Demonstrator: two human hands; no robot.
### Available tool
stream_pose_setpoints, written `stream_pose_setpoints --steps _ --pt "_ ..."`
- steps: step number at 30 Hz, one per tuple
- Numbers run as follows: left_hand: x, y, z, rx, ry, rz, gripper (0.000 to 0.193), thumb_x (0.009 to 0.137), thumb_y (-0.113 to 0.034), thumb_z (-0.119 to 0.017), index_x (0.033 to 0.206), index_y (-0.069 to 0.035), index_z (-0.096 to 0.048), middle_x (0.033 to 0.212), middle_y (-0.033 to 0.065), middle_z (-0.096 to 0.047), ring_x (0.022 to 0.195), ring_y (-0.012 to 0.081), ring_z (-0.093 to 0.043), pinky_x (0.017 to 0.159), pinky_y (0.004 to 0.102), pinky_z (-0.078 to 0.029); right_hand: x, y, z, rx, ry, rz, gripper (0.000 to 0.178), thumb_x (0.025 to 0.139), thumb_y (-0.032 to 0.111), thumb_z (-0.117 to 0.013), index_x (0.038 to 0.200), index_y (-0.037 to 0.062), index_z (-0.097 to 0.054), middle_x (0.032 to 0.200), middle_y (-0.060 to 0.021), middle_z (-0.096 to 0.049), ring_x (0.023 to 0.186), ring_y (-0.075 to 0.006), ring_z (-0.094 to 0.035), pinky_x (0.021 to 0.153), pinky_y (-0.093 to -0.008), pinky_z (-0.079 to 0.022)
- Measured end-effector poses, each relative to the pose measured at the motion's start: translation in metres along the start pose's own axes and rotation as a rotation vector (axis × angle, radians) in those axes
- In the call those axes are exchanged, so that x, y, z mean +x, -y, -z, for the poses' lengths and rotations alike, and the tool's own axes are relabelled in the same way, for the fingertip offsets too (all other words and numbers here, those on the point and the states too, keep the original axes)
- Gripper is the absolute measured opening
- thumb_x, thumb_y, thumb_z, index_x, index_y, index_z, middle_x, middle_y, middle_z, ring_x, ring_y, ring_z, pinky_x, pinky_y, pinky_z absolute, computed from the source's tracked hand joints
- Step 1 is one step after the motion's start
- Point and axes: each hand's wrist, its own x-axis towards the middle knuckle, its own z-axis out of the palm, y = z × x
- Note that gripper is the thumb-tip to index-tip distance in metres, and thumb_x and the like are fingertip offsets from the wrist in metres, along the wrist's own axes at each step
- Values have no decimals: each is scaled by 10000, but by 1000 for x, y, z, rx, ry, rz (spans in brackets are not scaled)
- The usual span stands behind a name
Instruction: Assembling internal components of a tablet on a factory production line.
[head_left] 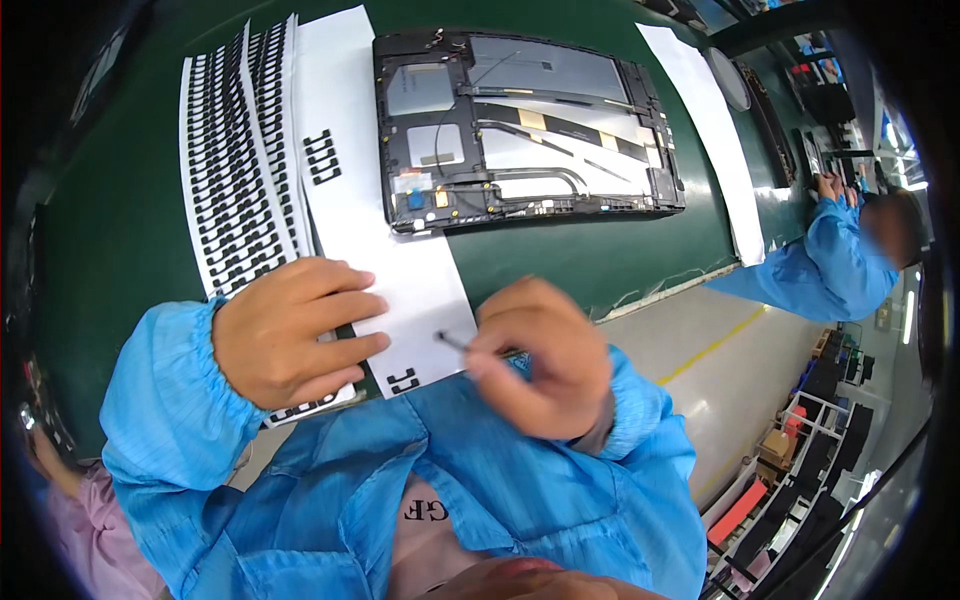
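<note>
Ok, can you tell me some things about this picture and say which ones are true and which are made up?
1. The left hand presses flat on a white sheet. True.
2. The right hand pinches thin tweezers. True.
3. The opened tablet lies under the left hand. False: it sits farther up the green mat, apart from both hands.
4. The sleeves are red. False: both sleeves are blue.
5. Black stickers sit in rows on strips at the left. True.
</note>
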Motion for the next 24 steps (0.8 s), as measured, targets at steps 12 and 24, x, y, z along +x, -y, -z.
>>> stream_pose_setpoints --steps 12,24 --pt "69 26 -11 257 -213 -58 305 590 -20 -623 886 50 -595 966 179 -578 913 306 -553 725 390 -480 32 -44 58 -124 -73 -245 75 710 -7 -597 767 2 -549 1029 -129 -551 943 -239 -488 835 -322 -367" --pt "69 32 -15 255 -208 -32 214 645 -23 -616 845 52 -613 973 168 -597 902 285 -562 699 384 -486 33 -45 56 -268 -75 -164 119 661 -14 -618 755 2 -547 1015 -147 -549 930 -274 -492 821 -343 -380"
